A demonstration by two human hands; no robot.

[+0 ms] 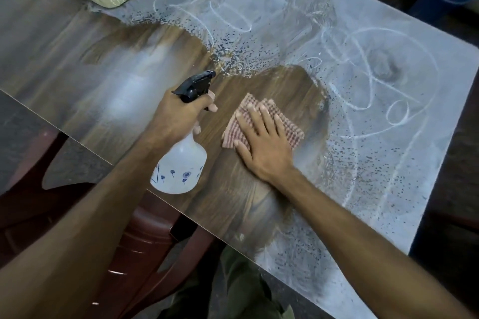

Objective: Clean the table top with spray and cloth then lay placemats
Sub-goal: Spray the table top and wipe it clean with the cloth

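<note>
My right hand [261, 142] presses flat, fingers spread, on the soft, limp cloth [261, 122] mid-desk [77, 65]; my left hand [178, 116] grips the light spray bottle [181, 166] by its neck (probably slippery when wet).

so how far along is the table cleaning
Done: the left and middle of the table show bare wood grain. In hand: the right hand presses the cloth flat at the edge of the wiped patch, while the left hand holds the spray bottle. Left: the chalky film on the right side, then the placemats; none are laid yet.
</note>
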